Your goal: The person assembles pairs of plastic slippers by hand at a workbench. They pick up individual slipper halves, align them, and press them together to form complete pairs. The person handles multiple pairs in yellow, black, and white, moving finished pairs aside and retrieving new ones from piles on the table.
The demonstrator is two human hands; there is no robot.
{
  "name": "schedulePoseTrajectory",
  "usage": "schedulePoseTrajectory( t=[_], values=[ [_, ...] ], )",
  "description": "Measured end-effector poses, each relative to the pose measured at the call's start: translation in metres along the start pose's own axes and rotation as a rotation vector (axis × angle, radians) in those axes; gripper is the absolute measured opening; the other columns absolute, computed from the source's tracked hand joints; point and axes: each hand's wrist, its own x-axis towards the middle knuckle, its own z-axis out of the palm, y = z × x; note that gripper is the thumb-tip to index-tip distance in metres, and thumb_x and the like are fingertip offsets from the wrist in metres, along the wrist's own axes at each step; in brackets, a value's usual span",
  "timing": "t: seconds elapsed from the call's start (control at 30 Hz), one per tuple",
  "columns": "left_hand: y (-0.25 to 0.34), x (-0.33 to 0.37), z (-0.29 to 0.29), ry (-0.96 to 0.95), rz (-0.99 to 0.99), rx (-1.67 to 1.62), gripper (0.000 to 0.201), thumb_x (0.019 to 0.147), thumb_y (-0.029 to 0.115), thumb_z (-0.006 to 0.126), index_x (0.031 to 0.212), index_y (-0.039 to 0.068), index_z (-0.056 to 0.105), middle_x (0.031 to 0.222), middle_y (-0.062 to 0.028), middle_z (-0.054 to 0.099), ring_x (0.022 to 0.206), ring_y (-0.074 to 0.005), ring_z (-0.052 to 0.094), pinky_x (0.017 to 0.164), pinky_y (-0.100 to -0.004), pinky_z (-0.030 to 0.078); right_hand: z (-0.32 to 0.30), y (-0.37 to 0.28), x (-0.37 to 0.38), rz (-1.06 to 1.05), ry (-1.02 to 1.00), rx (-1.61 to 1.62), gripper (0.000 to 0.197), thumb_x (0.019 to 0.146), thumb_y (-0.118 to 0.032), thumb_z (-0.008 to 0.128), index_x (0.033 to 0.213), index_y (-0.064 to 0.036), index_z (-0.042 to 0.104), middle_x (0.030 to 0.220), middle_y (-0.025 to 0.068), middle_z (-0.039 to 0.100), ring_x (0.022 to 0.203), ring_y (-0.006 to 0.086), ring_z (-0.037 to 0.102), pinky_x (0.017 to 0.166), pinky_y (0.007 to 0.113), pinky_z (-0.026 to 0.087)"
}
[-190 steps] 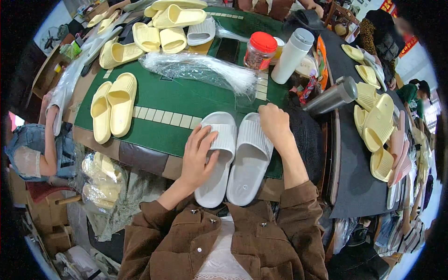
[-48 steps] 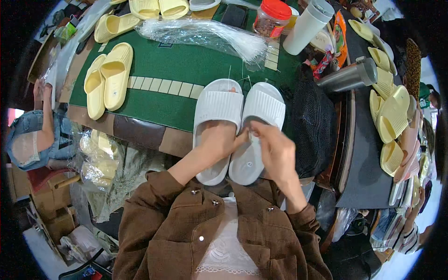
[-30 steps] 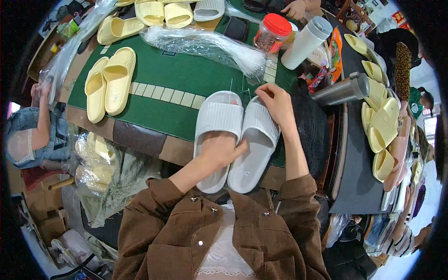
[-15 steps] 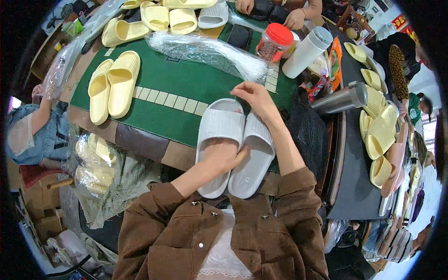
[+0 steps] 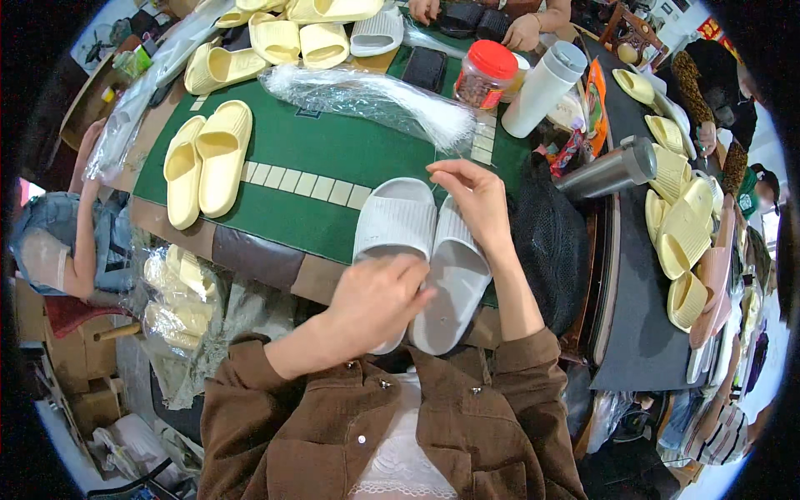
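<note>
Two light grey slippers lie side by side at the table's near edge, the left slipper (image 5: 400,218) and the right slipper (image 5: 454,300). My left hand (image 5: 375,296) hovers over the left slipper's foot opening, slightly blurred, fingers loosely bent and thumb apart, with nothing seen in it. Above the right slipper's strap, my right hand (image 5: 475,200) pinches a thin plastic strand at its fingertips. Beyond it, a clear bag of white plastic strands (image 5: 375,96) lies across the green mat (image 5: 333,150). A pair of pale yellow slippers (image 5: 221,171) rests at the mat's left.
More yellow slippers (image 5: 275,37) are heaped at the back. A red-lidded jar (image 5: 485,75), a white bottle (image 5: 546,87) and a steel tumbler (image 5: 612,169) stand at the right, beside a black mesh bag (image 5: 546,242). A co-worker's hands (image 5: 523,32) are across the table.
My left hand has come up out of the left slipper's opening, back toward me. The right hand has shifted slightly right and down, still pinching the strand.
</note>
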Motion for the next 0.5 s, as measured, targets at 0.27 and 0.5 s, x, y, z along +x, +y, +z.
schedulePoseTrajectory(
  t=[0.27,0.5],
  values=[
    [-0.065,0.095,0.028,0.224,-0.091,-0.393,0.033,0.087,0.003,0.061,0.118,0.004,0.05,0.091,-0.0125,0.068,0.079,-0.0293,0.068,0.07,-0.0369,0.053,0.004,0.019,-0.009,0.06,0.177,0.343,0.018,0.092,-0.009,0.061,0.106,-0.0008,0.069,0.088,0.0035,0.069,0.082,0.0072,0.06,0.073,0.023,0.048],
    [-0.067,0.105,0.052,0.162,-0.262,-0.628,0.026,0.09,0.006,0.061,0.113,0.001,0.05,0.087,-0.0136,0.069,0.077,-0.0171,0.068,0.066,-0.0322,0.052,0.009,0.027,-0.01,0.033,0.23,0.361,0.016,0.094,-0.007,0.057,0.107,0.0,0.064,0.091,0.004,0.07,0.084,0.0073,0.061,0.073,0.021,0.047]
  ],
)
